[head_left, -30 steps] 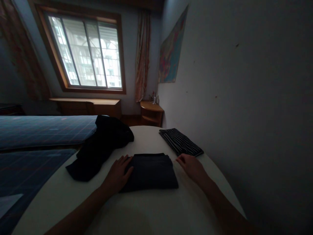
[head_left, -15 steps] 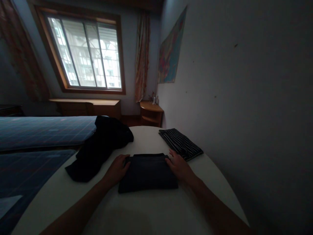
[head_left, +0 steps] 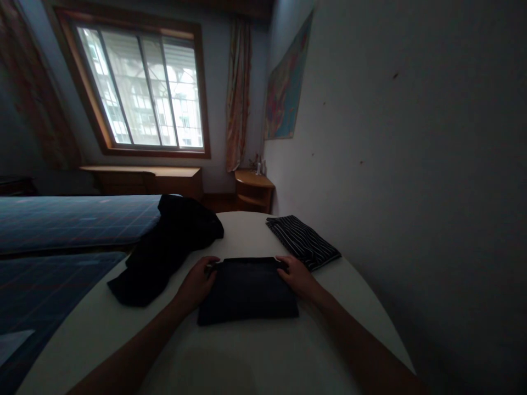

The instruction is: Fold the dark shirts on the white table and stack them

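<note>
A dark navy garment (head_left: 249,291), folded into a flat, roughly rectangular piece, lies on the white round table in front of me. At its far left corner my left hand (head_left: 200,281) is closed, fingers curled over the edge and thumb against the cloth. My right hand (head_left: 297,277) pinches the far right corner in the same way, its thumb on top. Just beyond the right hand lies a folded black-and-white striped garment (head_left: 304,241). A crumpled black garment (head_left: 168,247) spreads over the table's left side.
The white table (head_left: 242,230) has a curved edge; a plain wall (head_left: 391,208) rises on its right. Left of it are blue checked beds or mattresses (head_left: 74,222). Behind stand a wooden desk (head_left: 177,178) under a window and a corner shelf (head_left: 254,189).
My right hand's fingers have drawn in from being raised and spread to curl over the garment's far right corner. The left hand stays at its corner. The view has shifted slightly.
</note>
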Tool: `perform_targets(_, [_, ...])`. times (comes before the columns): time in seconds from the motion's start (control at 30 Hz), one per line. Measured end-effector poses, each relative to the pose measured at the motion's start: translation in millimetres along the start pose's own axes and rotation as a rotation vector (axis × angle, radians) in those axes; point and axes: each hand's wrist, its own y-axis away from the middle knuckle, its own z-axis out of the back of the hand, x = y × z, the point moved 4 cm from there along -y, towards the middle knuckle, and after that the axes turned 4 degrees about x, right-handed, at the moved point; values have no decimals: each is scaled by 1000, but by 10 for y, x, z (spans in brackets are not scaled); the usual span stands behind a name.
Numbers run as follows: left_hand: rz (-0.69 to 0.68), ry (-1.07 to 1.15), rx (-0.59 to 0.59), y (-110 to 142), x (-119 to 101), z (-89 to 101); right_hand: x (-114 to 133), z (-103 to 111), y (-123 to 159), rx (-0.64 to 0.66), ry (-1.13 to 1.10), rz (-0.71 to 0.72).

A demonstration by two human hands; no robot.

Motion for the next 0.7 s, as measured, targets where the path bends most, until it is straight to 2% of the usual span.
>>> perform_targets(0.23, [43,158,-4,73,-198,33,52,115,107,109,-66,-76])
perform_targets(0.37, [83,225,-31,145,-283,38,158,168,225,119,-101,-30])
perform_targets(0.57, [16,275,-109,242,-385,111,312,241,322,217,-241,5])
perform_targets(0.7, [-47,311,-149,297,-432,164,524,367,276,219,-123,40])
